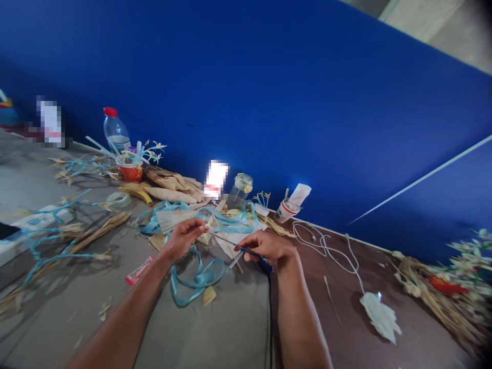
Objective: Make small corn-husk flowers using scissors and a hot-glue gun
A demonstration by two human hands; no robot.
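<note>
My left hand [185, 238] pinches a small pale flower-like piece [208, 225], apparently of dried husk, between thumb and fingertips. Held in my right hand [272, 247] is a thin dark tool [246, 249], whose slim shaft points left toward the pale piece. I cannot tell whether its tip touches the piece. A short pale strip [236, 260] shows just below the right fingers. Light blue ribbon [200, 281] lies in loops under and around both hands. Behind them are cream husk sheets [172, 220].
At the back stand a red-capped bottle [117, 128], a red cup [130, 171] of blue-stemmed flowers, a clear jar [241, 189] and a white cup [286, 209]. Blue-stemmed twigs [42, 246] spread left. A white cable [330, 251] and crumpled tissue [380, 313] lie right. A blue partition [246, 92] rises behind.
</note>
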